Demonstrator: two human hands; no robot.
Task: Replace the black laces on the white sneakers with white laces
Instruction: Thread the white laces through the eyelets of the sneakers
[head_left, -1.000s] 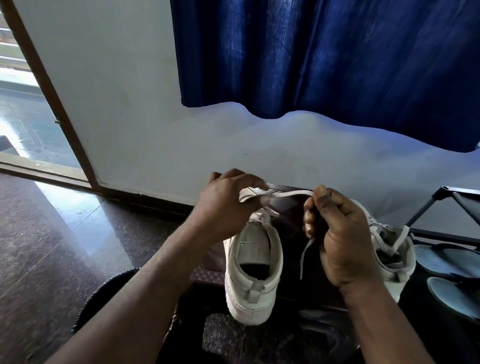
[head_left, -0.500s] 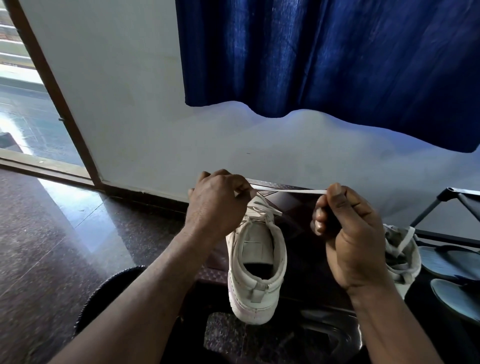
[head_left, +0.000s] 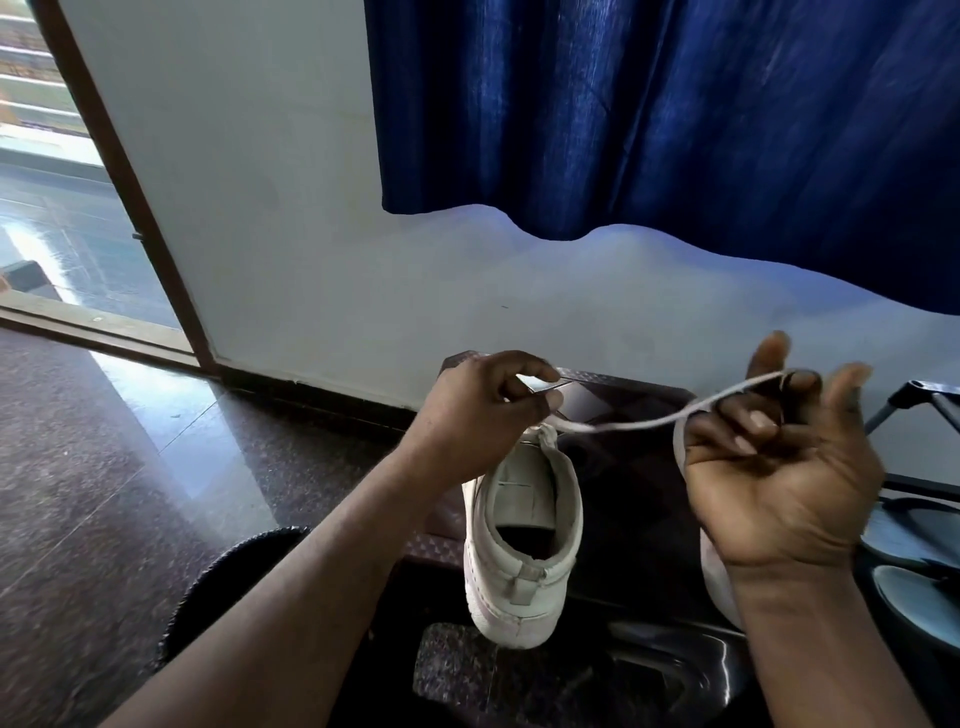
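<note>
- Pinching firmly, the left hand (head_left: 483, 415) holds the white lace (head_left: 623, 427) between thumb and forefinger, just above the opening of the near sneaker (head_left: 522, 545), close to a small knot (head_left: 545, 434) at the top of the lacing.
- On the other side the right hand (head_left: 779, 478) is turned palm up. Its grip looks loose: 2 or 3 fingers are curled and the lace is hooked over a bent finger, while the thumb and little finger stand clear.
- Between the 2 hands the lace sags a little, so it isn't taut.
- From where I stand, the near sneaker sits on a dark table (head_left: 628, 499) with its heel toward the person, and I see only white lacing on it.
- The other sneaker (head_left: 719, 582) is just beside it, mostly hidden behind the right wrist, so I can't tell how it is laced. No black lace shows anywhere.
- My guess is the job is near its end and this is the tying-off at the top.
- To do it well:
  - Keep the left pinch low against the knot so it doesn't slacken.
  - Take up the sag with the right hand before forming a loop.
  - Keep the flat lace untwisted.
  - Draw both sides evenly so the bow sits centred.
  - Pull across rather than up, since a light shoe may lift or skid.
- Round about, a blue curtain (head_left: 675, 130) hangs over the pale wall, a door frame (head_left: 130, 197) stands at the left, and sandals (head_left: 924, 597) lie at the right edge.
</note>
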